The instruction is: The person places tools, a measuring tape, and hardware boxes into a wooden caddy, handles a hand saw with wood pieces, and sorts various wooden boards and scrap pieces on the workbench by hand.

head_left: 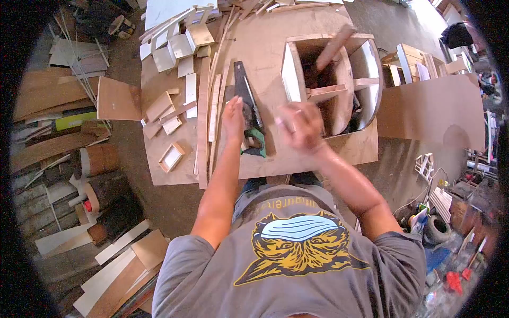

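My left hand (233, 119) is held over the workbench (260, 47), its fingers stretched out and pointing away from me, with nothing visible in it. Just beside it lies a handsaw (242, 79) with a dark blade and a green handle (255, 144). A thin dark rod-like tool (253, 106) lies along the saw. My right hand (301, 127) hovers in front of a wooden cabinet (288, 74); its fingers look curled but are smeared by motion. The cabinet has a curved side and inner compartments, with a wooden piece (336, 46) slanting across its top.
Long wood strips (203, 122) run along the bench's left part. Small wooden boxes (172, 157) and offcuts lie beyond them. A large brown board (429, 111) stands right of the bench. Stacked planks (127, 254) fill the left floor, and tools clutter the right.
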### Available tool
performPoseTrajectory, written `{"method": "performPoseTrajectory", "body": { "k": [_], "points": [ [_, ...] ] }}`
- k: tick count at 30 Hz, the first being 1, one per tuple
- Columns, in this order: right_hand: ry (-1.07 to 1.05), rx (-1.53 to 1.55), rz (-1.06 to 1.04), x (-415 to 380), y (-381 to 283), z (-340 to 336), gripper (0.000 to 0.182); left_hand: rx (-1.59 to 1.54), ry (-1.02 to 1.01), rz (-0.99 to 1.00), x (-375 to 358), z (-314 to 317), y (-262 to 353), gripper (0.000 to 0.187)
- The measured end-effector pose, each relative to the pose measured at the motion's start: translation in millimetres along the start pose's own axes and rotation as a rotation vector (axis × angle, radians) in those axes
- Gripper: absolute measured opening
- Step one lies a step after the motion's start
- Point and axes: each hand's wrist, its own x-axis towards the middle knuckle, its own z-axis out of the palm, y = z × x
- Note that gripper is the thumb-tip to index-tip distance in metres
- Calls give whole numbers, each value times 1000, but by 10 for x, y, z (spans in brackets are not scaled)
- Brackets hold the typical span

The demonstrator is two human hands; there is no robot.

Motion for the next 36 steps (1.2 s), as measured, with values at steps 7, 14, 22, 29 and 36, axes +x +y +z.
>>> {"method": "performPoseTrajectory", "body": {
  "k": [7,14,22,29,36],
  "points": [
    [-541,173,897,-810,-161,1792,45,348,-59,-62,398,-733,-1656,56],
    [-691,-71,1100,-793,-147,2287,52,490,2,6,375,-517,-1650,57],
    [-656,-8,1114,-928,14,2422,51,538,-56,46,429,-564,-1565,47],
    [-675,36,1084,-939,63,2045,42,565,-169,-90,464,-577,-1574,57],
    [-705,-220,924,-1018,-79,1962,53,579,-163,-222,461,-503,-1521,63]
  ]
}}
